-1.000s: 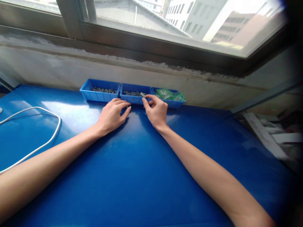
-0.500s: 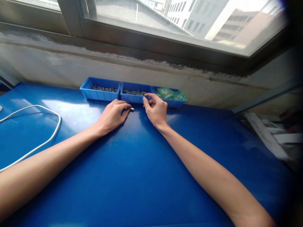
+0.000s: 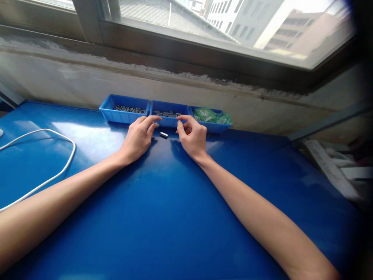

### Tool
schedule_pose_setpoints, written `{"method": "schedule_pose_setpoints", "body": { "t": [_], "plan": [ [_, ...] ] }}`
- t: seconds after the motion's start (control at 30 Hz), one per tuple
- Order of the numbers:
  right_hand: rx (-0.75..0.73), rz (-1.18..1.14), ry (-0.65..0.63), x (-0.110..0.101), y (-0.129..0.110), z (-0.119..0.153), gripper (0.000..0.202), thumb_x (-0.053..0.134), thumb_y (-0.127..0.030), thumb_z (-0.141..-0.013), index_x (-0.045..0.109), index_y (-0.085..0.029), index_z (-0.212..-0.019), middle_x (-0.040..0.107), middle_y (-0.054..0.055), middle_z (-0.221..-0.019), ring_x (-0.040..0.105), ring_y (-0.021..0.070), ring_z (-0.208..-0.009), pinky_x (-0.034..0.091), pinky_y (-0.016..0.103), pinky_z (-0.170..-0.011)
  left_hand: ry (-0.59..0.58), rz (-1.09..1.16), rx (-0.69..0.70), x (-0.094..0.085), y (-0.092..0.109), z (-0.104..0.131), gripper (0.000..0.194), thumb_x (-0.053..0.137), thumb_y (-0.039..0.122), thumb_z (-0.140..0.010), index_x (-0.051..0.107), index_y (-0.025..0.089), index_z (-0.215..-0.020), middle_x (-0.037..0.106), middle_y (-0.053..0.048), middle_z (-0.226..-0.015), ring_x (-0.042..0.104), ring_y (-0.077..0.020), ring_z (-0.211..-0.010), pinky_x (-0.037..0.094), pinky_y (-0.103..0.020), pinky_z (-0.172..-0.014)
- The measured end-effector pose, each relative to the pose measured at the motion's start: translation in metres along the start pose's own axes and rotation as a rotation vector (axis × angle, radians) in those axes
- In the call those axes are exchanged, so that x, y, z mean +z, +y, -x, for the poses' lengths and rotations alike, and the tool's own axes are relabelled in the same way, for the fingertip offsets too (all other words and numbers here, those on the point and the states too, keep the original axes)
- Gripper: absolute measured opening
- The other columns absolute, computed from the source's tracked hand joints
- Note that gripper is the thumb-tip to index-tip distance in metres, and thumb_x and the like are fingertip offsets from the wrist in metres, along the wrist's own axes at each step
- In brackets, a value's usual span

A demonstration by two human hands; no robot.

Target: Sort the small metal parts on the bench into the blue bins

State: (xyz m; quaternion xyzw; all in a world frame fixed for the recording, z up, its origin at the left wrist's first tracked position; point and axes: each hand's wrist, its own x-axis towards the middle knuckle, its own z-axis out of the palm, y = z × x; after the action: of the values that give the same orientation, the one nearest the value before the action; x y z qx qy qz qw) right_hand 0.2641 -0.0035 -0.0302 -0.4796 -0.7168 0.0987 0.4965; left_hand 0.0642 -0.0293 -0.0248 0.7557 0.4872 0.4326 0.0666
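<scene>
- Blue table (image 3: 163, 214) pushed up against a scuffed wall (image 3: 116, 79), window frame (image 3: 204, 48) above it, white cable (image 3: 73, 149) looping over the left side.
- Three bins lined up along the back: left bin (image 3: 122, 116) has small metal bits (image 3: 129, 109), middle bin (image 3: 167, 122) has grey pieces (image 3: 169, 114), right bin (image 3: 217, 127) has green bags (image 3: 206, 114) poking over the rim.
- One small dark piece (image 3: 163, 135) with a pale top lies on the table, between the hands and just in front of the middle bin.
- Left hand (image 3: 136, 138) is by that bin's front, thumb and index a little apart. Can't tell if there's something small between them.
- Right hand (image 3: 194, 138) is at the bin's front edge, fingertips nearly together. Can't tell if they're pinching anything, sorry.
- Progress-wise, one piece is clearly out and plenty are in the bins, so I'd call it early days, but honestly that's a guess.
</scene>
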Motion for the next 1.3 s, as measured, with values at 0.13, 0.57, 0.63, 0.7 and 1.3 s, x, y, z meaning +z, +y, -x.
{"method": "schedule_pose_setpoints", "body": {
  "t": [0.13, 0.57, 0.63, 0.7, 1.3],
  "plan": [
    [-0.032, 0.015, -0.036, -0.0010, -0.0033, 0.0008, 0.019, 0.056, -0.030, -0.094, 0.071, -0.023, -0.103, 0.065, -0.003, -0.063, 0.056, 0.0139, -0.051, 0.048, 0.027, -0.060, 0.022, 0.103, -0.080, -0.0018, 0.0023, -0.0006, 0.029, 0.041, 0.028, -0.103, 0.065, 0.020, -0.117, 0.068, -0.002, -0.082, 0.064, -0.0155, -0.074, 0.048, -0.026, -0.075],
    [-0.121, 0.067, -0.116, -0.0011, -0.0056, 0.0035, 0.020, 0.056, -0.026, -0.092, 0.071, -0.021, -0.106, 0.065, -0.002, -0.065, 0.058, 0.0137, -0.056, 0.046, 0.026, -0.062, 0.018, 0.305, -0.048, -0.0011, 0.0036, -0.0013, 0.027, 0.063, 0.029, -0.093, 0.060, 0.020, -0.118, 0.068, -0.001, -0.085, 0.066, -0.0144, -0.077, 0.053, -0.025, -0.077],
    [-0.136, 0.072, -0.141, -0.0010, -0.0055, 0.0039, 0.021, 0.057, -0.026, -0.092, 0.071, -0.021, -0.107, 0.067, -0.002, -0.067, 0.059, 0.0136, -0.058, 0.046, 0.026, -0.062, 0.018, 0.340, -0.008, 0.0000, 0.0023, -0.0009, 0.029, 0.068, 0.029, -0.089, 0.062, 0.019, -0.116, 0.069, -0.002, -0.088, 0.067, -0.0151, -0.079, 0.055, -0.027, -0.081],
    [-0.153, 0.073, -0.167, -0.0010, -0.0055, 0.0044, 0.023, 0.059, -0.025, -0.090, 0.070, -0.022, -0.110, 0.068, -0.002, -0.070, 0.059, 0.0133, -0.058, 0.046, 0.025, -0.062, 0.022, 0.355, 0.015, 0.0008, 0.0013, -0.0004, 0.029, 0.070, 0.029, -0.088, 0.064, 0.018, -0.114, 0.070, -0.004, -0.090, 0.069, -0.0159, -0.082, 0.057, -0.029, -0.083],
    [-0.262, 0.024, -0.253, -0.0005, -0.0058, 0.0060, 0.023, 0.065, -0.031, -0.089, 0.072, -0.019, -0.107, 0.073, 0.000, -0.079, 0.058, 0.0120, -0.059, 0.046, 0.026, -0.063, -0.044, 0.451, -0.158, -0.0013, 0.0012, 0.0005, 0.034, 0.068, 0.047, -0.091, 0.067, 0.017, -0.108, 0.073, -0.002, -0.073, 0.071, -0.0156, -0.064, 0.056, -0.023, -0.063]
  ]
}}
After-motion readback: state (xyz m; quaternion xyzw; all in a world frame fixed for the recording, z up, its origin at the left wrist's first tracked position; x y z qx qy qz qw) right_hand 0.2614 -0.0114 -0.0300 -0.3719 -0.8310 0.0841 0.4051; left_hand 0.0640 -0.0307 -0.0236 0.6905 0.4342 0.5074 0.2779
